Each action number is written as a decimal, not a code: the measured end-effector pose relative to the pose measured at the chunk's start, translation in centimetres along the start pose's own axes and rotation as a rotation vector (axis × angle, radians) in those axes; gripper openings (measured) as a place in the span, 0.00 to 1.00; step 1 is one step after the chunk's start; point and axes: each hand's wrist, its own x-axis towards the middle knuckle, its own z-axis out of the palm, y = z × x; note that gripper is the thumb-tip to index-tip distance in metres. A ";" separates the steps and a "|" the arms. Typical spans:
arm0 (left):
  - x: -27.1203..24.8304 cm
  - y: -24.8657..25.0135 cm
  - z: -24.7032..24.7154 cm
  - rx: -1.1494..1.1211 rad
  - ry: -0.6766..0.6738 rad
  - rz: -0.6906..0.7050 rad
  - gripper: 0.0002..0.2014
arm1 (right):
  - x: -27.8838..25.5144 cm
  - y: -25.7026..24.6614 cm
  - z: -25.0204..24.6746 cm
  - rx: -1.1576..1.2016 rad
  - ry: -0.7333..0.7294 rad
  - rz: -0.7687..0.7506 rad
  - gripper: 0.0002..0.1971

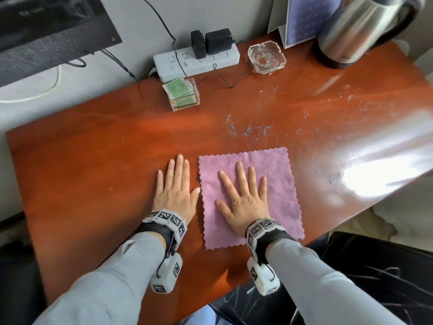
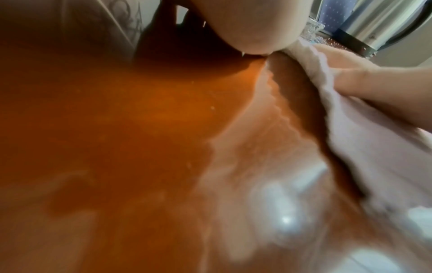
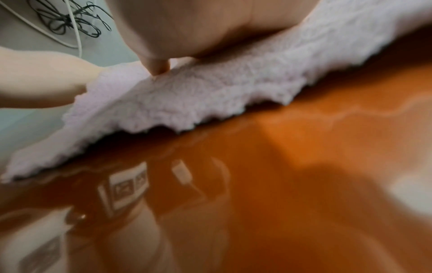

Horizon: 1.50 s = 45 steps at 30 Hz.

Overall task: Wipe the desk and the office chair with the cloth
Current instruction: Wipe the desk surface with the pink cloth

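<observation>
The square pink microfibre cloth (image 1: 250,195) lies flat on the glossy reddish-brown wooden desk (image 1: 93,156), a little right of the frame centre. The right hand (image 1: 243,198) presses flat on it with fingers spread. The left hand (image 1: 175,186) lies flat on the bare wood just beside the cloth, fingers straight, its thumb at the cloth's edge. Blue-white crumbs (image 1: 248,130) are scattered above the cloth. A black office chair (image 1: 375,266) shows at lower right.

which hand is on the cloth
The right hand, lying flat with fingers spread on the pink cloth. The left hand rests on the bare desk beside it.
</observation>
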 end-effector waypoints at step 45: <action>9.3 5.3 -1.5 -0.006 -0.018 -0.017 0.41 | 10.5 6.5 -5.4 0.022 0.017 0.132 0.31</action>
